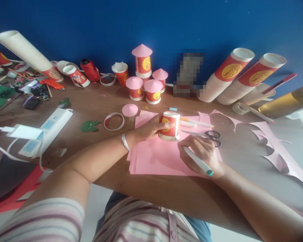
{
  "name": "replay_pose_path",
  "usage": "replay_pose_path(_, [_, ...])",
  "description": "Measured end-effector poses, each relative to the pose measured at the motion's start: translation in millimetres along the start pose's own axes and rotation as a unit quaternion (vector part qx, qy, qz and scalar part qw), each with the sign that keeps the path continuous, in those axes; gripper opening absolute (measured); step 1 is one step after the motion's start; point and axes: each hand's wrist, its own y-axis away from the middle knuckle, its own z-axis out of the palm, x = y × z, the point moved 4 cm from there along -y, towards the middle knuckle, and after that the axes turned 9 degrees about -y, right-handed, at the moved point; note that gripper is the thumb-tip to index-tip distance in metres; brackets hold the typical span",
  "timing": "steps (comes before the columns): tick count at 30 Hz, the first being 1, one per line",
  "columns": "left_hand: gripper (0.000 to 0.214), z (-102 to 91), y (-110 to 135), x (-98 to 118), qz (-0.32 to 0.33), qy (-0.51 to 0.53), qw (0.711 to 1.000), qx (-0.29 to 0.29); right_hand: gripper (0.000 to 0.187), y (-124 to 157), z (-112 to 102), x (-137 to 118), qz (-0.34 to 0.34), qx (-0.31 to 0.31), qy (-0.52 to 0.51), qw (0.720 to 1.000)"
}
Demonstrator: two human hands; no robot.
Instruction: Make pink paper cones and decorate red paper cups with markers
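Note:
My left hand (pixel 151 127) grips a short red paper cup (pixel 168 123) with a yellow emblem and a white vertical strip, upright over stacked pink paper (pixel 154 158). In my right hand (pixel 202 151) is a white marker (pixel 198 161) with a green end. Its tip points at the cup's lower right edge; whether it touches is too small to tell. Black-handled scissors (pixel 213 134) lie just behind my right hand, their blades pointing toward the cup. Beyond them rests a marker with an orange end (pixel 197 121).
Behind the paper stand red cups with pink cone tops (pixel 153 86), one raised on others. Tall cup stacks (pixel 234 69) lean on the blue wall at right. Pink paper scraps (pixel 275 148) spread right. A white power strip (pixel 47 131) and a cut ring (pixel 114 121) lie left.

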Motion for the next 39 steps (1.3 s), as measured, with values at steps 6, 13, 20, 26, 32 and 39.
replay_pose_path(6, [0.038,1.7,0.1,2.1,-0.002,-0.015,1.000,-0.001,0.020,-1.7,0.5,-1.6,-0.003,0.001,-0.012,1.000])
replay_pose_path(13, [0.037,1.4,-0.2,0.9,-0.003,-0.023,1.000,-0.004,0.021,-2.4,1.7,-2.0,-0.011,-0.003,-0.014,1.000])
replay_pose_path(20, [0.037,0.0,0.1,-0.7,0.001,-0.027,1.000,-0.005,0.020,-0.1,3.8,-0.5,-0.008,0.003,-0.012,1.000])
replay_pose_path(26, [0.035,1.9,-0.4,0.9,0.000,-0.032,0.999,-0.011,0.019,-2.1,3.6,-1.1,-0.011,0.003,-0.007,1.000])
replay_pose_path(32, [0.033,0.8,0.0,0.2,0.003,-0.024,1.000,-0.004,0.018,-1.4,-1.7,-2.7,-0.014,0.006,-0.006,1.000])
replay_pose_path(39, [0.034,0.5,1.4,0.9,-0.004,-0.019,1.000,-0.004,0.019,-2.6,-2.6,-3.1,-0.013,0.005,-0.002,1.000])
